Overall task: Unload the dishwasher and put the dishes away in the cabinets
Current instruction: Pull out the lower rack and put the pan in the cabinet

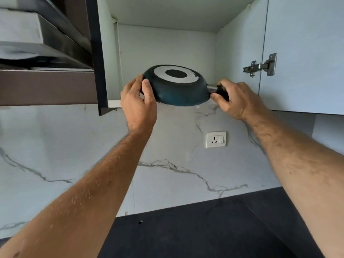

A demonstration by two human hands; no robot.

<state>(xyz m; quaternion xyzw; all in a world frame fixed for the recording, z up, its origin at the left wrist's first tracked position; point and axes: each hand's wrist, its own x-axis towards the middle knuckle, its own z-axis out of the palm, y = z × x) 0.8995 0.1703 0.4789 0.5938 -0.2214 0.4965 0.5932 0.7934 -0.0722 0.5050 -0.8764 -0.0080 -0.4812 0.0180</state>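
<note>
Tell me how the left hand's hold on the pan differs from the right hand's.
The left hand cups the round body of the pan, thumb on its wall; the right hand curls round the black handle. The left hand sits at the pan's left edge, the right hand at its right. Both hold it upside down at the cabinet opening.

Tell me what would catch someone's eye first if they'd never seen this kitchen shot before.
A dark teal frying pan held upside down at the mouth of an open wall cabinet, its pale round base facing up. The left hand cups the pan's rim while the right hand grips the black handle. Below them, a white wall socket sits on the marble-look wall.
</note>
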